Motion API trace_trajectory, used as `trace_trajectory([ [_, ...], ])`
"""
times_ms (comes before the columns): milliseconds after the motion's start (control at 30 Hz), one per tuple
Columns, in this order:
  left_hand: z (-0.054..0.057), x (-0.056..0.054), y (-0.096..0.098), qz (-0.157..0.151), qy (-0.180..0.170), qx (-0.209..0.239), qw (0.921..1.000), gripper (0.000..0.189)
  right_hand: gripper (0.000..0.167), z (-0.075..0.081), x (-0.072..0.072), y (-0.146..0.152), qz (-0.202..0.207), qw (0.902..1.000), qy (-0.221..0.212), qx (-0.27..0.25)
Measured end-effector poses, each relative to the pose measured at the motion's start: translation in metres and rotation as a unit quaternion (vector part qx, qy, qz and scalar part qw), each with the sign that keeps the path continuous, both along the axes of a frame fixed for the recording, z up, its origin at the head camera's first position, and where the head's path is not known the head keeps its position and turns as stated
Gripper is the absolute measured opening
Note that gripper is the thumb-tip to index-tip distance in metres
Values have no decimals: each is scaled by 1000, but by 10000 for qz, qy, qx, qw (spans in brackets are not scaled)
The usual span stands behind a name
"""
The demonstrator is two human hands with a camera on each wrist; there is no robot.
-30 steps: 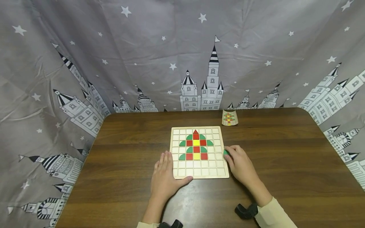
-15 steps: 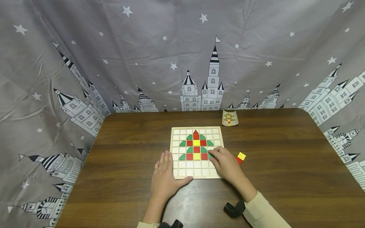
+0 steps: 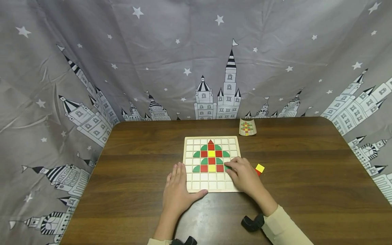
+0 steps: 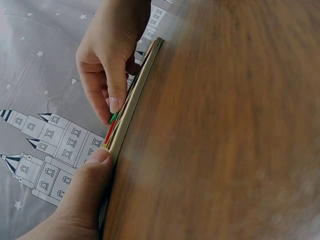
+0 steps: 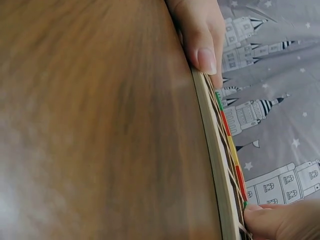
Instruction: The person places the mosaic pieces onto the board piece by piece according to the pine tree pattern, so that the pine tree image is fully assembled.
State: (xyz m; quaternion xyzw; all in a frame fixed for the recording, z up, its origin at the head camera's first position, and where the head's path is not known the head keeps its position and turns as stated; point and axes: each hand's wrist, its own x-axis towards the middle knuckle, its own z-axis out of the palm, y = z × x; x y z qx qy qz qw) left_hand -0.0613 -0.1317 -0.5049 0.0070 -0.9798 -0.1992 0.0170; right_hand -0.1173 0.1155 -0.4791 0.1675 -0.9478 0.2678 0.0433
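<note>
A square wooden grid board (image 3: 196, 185) lies on the table, bearing red, yellow and green tiles in a tree-like pattern with a red triangle (image 3: 210, 142) at its top. Along the board's left edge rests my left hand (image 3: 176, 192), its fingers straight and its thumb over the front rim. My right hand (image 3: 247, 177) pinches a green quarter-round tile (image 4: 113, 118) between thumb and index finger, low over the board beside the rightmost red square (image 3: 219, 168) of the lower row. Fingertips partly hide this tile in the head view.
Just right of my right hand lie a yellow square tile (image 3: 260, 167) and a red tile (image 3: 258, 173), the red partly covered. A small curved card (image 3: 247, 128) printed with a similar pattern stands near the table's back edge. Behind hangs a grey castle-print curtain (image 3: 171, 51).
My right hand has carried the green tile leftward from the board's right edge to over the grid, uncovering the yellow and red tiles. For the last half second it has hardly moved.
</note>
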Motion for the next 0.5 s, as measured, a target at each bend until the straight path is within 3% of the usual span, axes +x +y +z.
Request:
trace_trajectory([
  [500,-2,-1,0,23,-15,9,10000,134,21,-2,0,3,62,9994,321,71],
])
